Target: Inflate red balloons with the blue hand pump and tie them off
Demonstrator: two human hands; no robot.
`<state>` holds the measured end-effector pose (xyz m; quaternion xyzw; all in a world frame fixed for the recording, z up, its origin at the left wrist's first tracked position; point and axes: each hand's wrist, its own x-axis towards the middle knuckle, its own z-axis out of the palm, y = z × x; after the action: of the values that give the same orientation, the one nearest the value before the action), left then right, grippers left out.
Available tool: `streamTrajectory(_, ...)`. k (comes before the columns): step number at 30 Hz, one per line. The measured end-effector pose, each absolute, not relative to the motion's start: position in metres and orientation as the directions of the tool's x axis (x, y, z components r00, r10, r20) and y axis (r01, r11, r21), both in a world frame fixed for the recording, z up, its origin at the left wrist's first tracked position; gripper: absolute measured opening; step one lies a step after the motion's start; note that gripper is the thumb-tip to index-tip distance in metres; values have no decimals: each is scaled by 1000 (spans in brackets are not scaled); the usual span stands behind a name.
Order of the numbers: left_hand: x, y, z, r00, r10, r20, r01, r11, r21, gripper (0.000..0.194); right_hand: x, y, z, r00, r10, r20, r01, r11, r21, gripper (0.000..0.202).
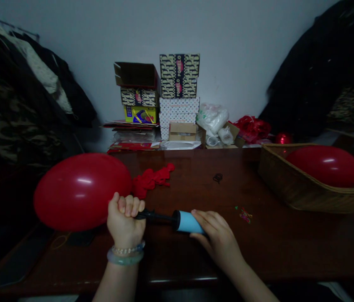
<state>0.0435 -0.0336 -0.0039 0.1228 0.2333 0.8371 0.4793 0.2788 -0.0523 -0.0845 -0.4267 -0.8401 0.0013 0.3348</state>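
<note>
A large inflated red balloon (81,191) is at the left, beside my left hand (126,218). The fingers of my left hand are closed round the black handle end of a hand pump (188,222), next to the balloon's neck, which the hand hides. My right hand (216,239) is wrapped round the pump's light blue barrel. The pump lies level between both hands, with its black rod showing. Behind my left hand a pile of flat red balloons (151,179) rests on the dark brown table (202,193).
A woven basket (318,193) with another inflated red balloon (327,165) stands at the right. Small coloured bands (246,215) and a black tangle (217,178) lie on the table. Stacked boxes (179,88) and plastic bags (213,117) stand along the back, with hanging clothes at both sides.
</note>
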Motion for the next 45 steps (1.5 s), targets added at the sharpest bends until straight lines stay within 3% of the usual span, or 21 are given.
streamTrajectory(11,44,-31,-11,-511,860,-14,-754,-440,488,46,282,-52,-88,-403,705,583,735,629,-253,50)
streamTrajectory(19,78,-32,-18,-452,892,16,-742,-386,548,49,264,-65,-92,-349,760,548,693,603,-396,51)
streamTrajectory(28,73,-34,-12,-451,892,8,-749,-384,540,47,264,-65,-90,-375,764,525,660,618,-427,53)
streamTrajectory(37,30,-37,0,-519,854,17,-745,-463,480,48,283,-54,-87,-391,716,578,713,633,-302,51)
streamTrajectory(45,32,-36,-3,-517,856,8,-754,-460,468,49,281,-54,-92,-380,708,596,703,639,-311,49)
